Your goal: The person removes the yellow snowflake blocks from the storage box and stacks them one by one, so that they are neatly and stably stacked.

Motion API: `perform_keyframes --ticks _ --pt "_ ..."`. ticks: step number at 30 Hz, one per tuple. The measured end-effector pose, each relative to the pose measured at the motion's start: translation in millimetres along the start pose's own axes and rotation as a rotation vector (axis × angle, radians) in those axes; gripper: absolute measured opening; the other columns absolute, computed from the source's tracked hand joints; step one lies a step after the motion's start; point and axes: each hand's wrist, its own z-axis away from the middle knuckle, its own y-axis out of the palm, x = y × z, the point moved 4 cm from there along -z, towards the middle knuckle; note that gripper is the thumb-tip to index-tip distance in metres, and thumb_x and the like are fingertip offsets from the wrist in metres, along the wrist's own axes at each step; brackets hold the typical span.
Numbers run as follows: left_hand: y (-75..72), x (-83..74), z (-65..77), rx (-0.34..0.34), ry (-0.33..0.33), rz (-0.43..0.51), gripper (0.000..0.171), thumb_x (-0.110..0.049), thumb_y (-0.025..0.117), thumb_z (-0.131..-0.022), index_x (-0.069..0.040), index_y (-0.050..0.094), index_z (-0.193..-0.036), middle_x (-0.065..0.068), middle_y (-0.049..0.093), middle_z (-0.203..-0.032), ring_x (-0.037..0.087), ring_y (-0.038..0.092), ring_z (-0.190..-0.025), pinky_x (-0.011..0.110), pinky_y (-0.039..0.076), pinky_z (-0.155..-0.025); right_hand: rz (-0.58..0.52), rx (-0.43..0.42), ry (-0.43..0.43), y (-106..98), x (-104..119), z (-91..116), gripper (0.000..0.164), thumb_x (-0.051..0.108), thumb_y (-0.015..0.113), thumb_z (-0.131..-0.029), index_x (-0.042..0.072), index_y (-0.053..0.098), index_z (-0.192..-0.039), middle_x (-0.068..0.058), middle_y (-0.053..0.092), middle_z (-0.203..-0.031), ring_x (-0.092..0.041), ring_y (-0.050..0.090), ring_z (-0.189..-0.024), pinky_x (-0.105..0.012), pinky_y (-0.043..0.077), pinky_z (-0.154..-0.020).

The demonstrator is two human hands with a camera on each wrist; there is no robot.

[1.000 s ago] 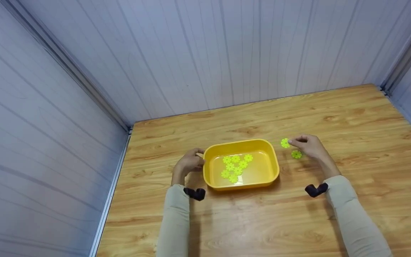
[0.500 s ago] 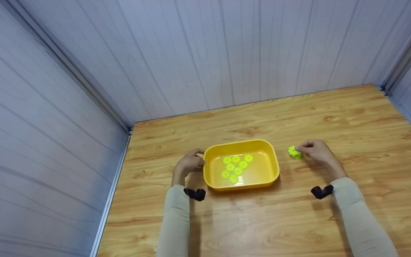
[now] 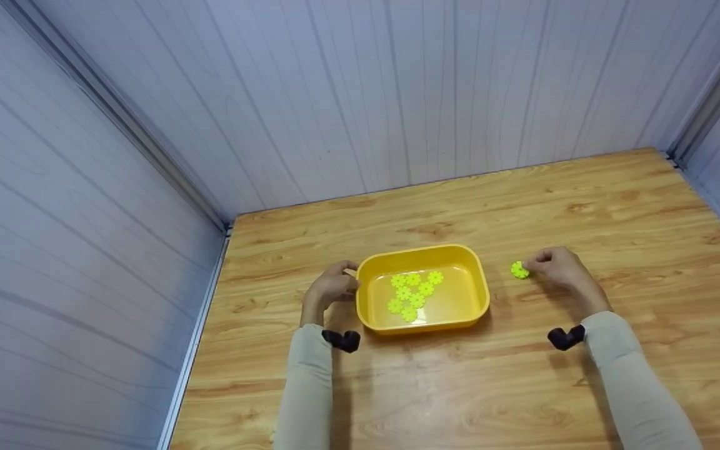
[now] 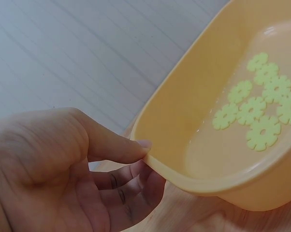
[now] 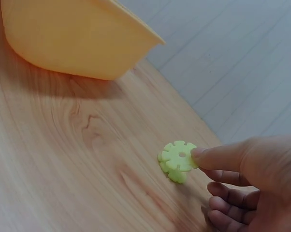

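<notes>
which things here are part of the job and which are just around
Part of the job:
right hand, pinching a notched flower-shaped disc
second disc, overlapped by it
left hand, gripping the rim of the yellow tub
lime-yellow discs inside the tub

Just around:
wood-grain tabletop
pale panelled walls
black wrist-worn devices

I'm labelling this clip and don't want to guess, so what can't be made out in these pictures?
- Right wrist view: most of the rear disc, covered by the front disc; whether they are joined, I cannot tell.
- Right wrist view: the inside of the tub, hidden by its wall.
- Left wrist view: part of the tub, cut off by the top and right edges.
- Head view: the sleeves' upper ends, below the bottom edge.
</notes>
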Motion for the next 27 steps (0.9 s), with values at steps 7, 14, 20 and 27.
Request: perform_keyframes --ticks 7,14,20,27 --pt "-0.8 0.7 0.9 -0.001 -0.003 -0.005 0.042 -0.002 0.055 -0.087 -0.006 0.051 -0.128 0.018 0.062 -0.104 0.022 0.061 -0.086 0.037 0.053 -0.081 0.035 -0.032 0.008 -0.9 -0.6 -0.1 0.032 0.03 0.056 -0.096 -0.001 0.063 -0.103 -0.011 0.06 -0.096 -0.015 0.044 -0.067 -0.027 0.039 -0.057" --pt "-0.2 0.7 2.8 0.009 0.006 0.007 0.042 -0.003 0.055 -0.089 -0.006 0.049 -0.131 0.02 0.059 -0.112 0.03 0.063 -0.095 0.044 0.051 -0.089 0.142 -0.137 -0.1 -0.1 6.2 -2.2 0.025 0.022 0.06 -0.092 -0.002 0.069 -0.09 -0.015 0.066 -0.091 -0.017 0.048 -0.068 -0.029 0.04 -0.061" --pt "0.0 0.5 1.5 0.009 0.003 0.004 0.043 -0.002 0.054 -0.088 -0.005 0.048 -0.131 0.019 0.061 -0.106 0.026 0.062 -0.09 0.046 0.05 -0.091 0.166 -0.155 -0.126 1.4 6.6 -5.4 0.033 0.02 0.061 -0.091 0.009 0.052 -0.061 0.002 0.043 -0.056 -0.014 0.034 -0.054 -0.028 0.032 -0.055" --pt "-0.1 0.7 0.4 -0.002 -0.01 0.006 0.042 -0.002 0.053 -0.089 -0.007 0.049 -0.13 0.018 0.058 -0.109 0.026 0.062 -0.092 0.048 0.048 -0.094 0.164 -0.174 -0.114 2.6 4.9 -6.6 0.033 0.019 0.061 -0.091 0.008 0.052 -0.061 0.003 0.041 -0.056 -0.014 0.034 -0.052 -0.027 0.03 -0.051"
